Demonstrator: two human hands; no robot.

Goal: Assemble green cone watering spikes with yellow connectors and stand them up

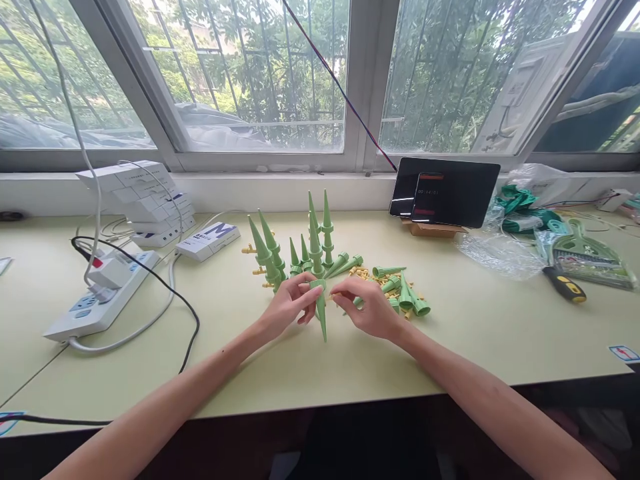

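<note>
My left hand [287, 305] pinches the wide end of a green plastic cone spike [321, 312] whose tip points down toward me. My right hand [367, 307] is closed in a pinch beside it, holding a small yellow fitting [334, 295] near the spike's top. Behind the hands several finished green spikes [316, 243] stand upright with yellow fittings on their sides. To the right lies a loose pile of green cones [407, 297] and small yellow parts [361, 272] on the pale green table [475, 333].
A white power strip [103, 293] with plugs and cables lies at the left, beside stacked white boxes [145, 200]. A tablet and phone [445, 193] lean at the back right. Plastic bags, a green dustpan [587, 253] and a screwdriver [565, 285] sit at the far right.
</note>
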